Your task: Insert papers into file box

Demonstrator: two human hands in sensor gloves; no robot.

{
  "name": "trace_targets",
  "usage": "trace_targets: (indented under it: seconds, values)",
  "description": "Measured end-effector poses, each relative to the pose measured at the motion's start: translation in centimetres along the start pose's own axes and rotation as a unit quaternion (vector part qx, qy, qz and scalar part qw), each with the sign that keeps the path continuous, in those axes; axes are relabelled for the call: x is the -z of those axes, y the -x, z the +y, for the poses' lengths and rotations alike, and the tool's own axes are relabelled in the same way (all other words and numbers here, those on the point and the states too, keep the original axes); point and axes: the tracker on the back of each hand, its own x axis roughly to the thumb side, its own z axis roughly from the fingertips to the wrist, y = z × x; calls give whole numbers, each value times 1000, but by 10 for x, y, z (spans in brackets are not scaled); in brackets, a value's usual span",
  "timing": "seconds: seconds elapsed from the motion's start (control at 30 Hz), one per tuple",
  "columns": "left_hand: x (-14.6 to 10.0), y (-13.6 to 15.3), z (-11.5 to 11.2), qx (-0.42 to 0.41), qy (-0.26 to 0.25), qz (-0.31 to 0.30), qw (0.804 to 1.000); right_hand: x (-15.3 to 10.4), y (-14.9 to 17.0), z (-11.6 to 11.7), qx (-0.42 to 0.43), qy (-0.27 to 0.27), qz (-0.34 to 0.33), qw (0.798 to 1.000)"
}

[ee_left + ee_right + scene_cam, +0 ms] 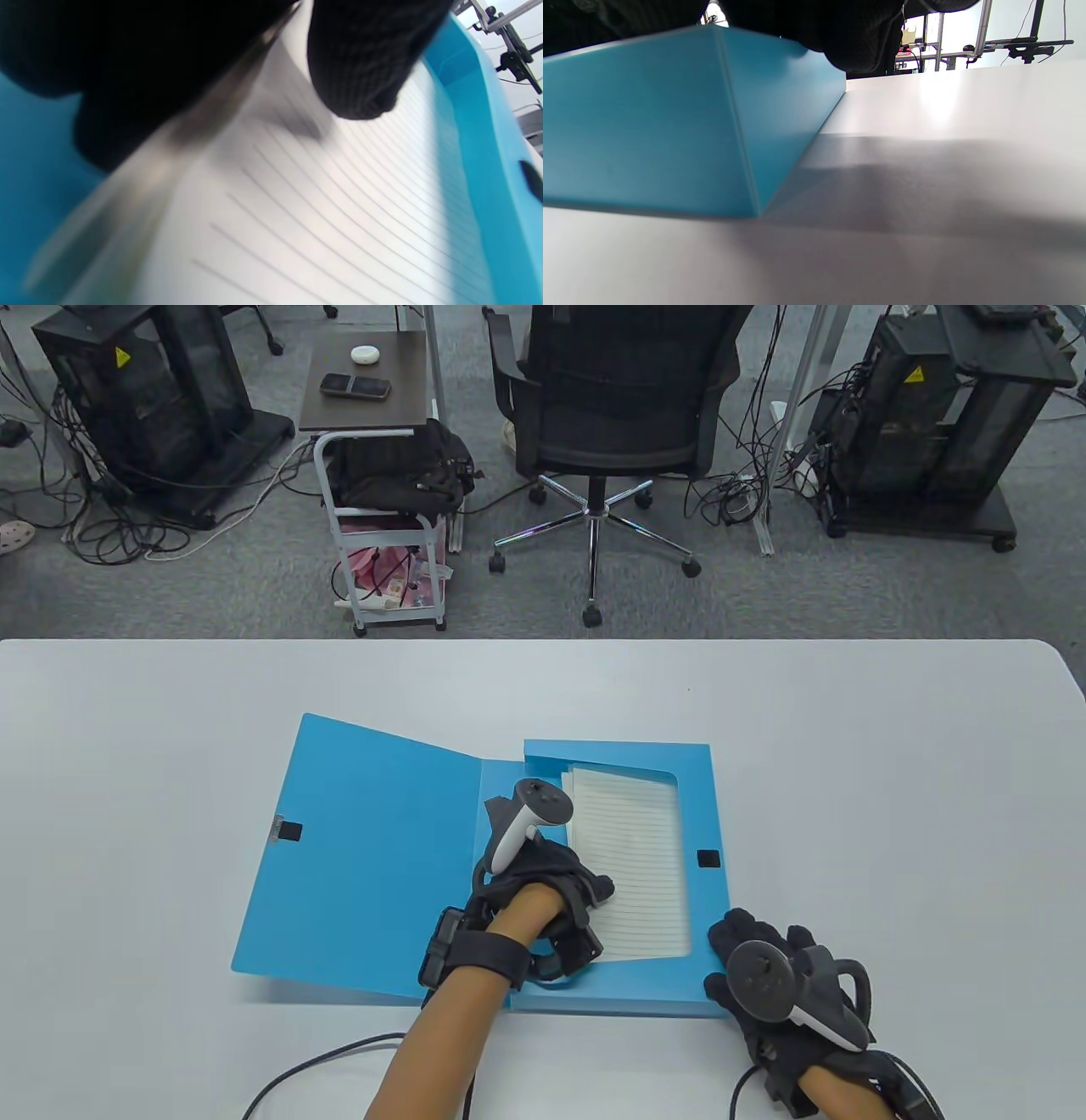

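The blue file box [700, 814] lies open and flat on the white table [891, 780], its lid [373, 840] folded out to the left of the tray. A stack of lined papers [640, 857] sits inside the tray, filling most of the floor of it, with the box's right wall just beside the sheets' right edge.

My left hand [551, 891] is down on the near left part of the papers, at the box's hinge side, palm toward the sheets. In the left wrist view one gloved fingertip [360, 76] hovers at or just above the ruled paper [318, 212], its shadow close under it, while the rest of the glove covers the left edge of the sheet; whether those fingers pinch the edge or only lie on it I cannot tell. The box's blue wall [479, 148] rises along the right of the papers in that view.

My right hand [776, 976] rests over the box's near right corner, fingers spread and draped on the top edge of the wall. The right wrist view shows that corner [729, 127] from table level, with gloved fingers [848, 42] lying over its upper rim and the table surface [925, 190] running off to the right.

Beyond the far edge of the table, past the box, stand a black office chair [619, 398] and a small white cart [386, 517].
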Motion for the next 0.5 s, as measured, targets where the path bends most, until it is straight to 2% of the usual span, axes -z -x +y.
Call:
trace_targets:
  seconds: [0.07, 0.2, 0.27, 0.33, 0.4, 0.5]
  values:
    - [-2, 0, 1, 25, -1, 0, 1000, 0, 0, 0, 3, -1, 1, 1000]
    - [-18, 8, 8, 9, -12, -1, 1000, -1, 0, 1, 2, 0, 2, 1000]
    - [-36, 13, 21, 24, -65, -7, 998, -1, 0, 1, 3, 1, 4, 1000]
    - [-63, 27, 43, 42, -154, -14, 987, -1, 1, 1, 11, 0, 5, 1000]
    - [-89, 51, 71, 41, -225, 14, 973, -1, 1, 1, 12, -1, 5, 1000]
    - [-117, 91, 107, 35, -298, 66, 952, -1, 1, 1, 13, -1, 5, 1000]
